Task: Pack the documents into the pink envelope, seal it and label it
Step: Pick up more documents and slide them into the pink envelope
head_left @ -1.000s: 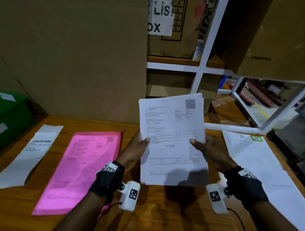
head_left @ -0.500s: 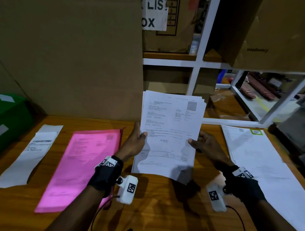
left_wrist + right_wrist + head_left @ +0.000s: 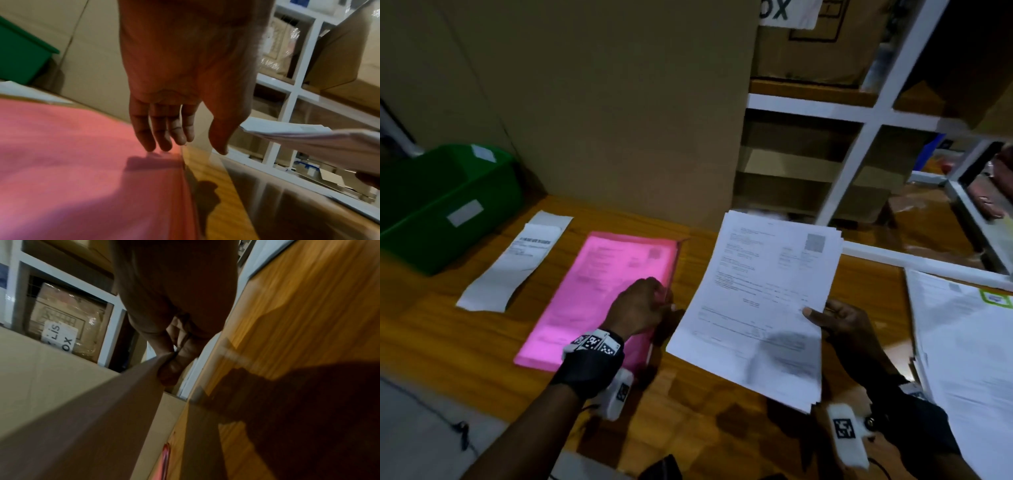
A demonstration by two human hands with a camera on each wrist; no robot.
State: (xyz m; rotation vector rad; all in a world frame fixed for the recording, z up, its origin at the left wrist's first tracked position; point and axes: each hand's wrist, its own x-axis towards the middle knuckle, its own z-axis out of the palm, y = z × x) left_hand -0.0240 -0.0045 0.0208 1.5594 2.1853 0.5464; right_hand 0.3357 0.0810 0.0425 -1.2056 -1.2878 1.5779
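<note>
A pink envelope (image 3: pixel 599 294) lies flat on the wooden table (image 3: pixel 688 411), left of centre. My left hand (image 3: pixel 650 301) hangs over its right edge with straight fingers, and the fingertips (image 3: pixel 158 146) touch the pink envelope (image 3: pixel 72 162) near that edge. My right hand (image 3: pixel 835 318) pinches a stack of white printed documents (image 3: pixel 760 301) at its right side and holds it tilted above the table. In the right wrist view the thumb and fingers (image 3: pixel 170 360) clamp the stack's edge (image 3: pixel 92 410). A long white label strip (image 3: pixel 513 263) lies left of the envelope.
A green plastic bin (image 3: pixel 438 205) stands at the far left. A large cardboard box (image 3: pixel 585 102) rises behind the envelope. More white sheets (image 3: pixel 969 349) lie at the right of the table. White shelving (image 3: pixel 859 137) with boxes stands behind.
My left hand let go of the document stack and moved left and down onto the pink envelope's right edge. The right hand now holds the stack alone, tilted to the right.
</note>
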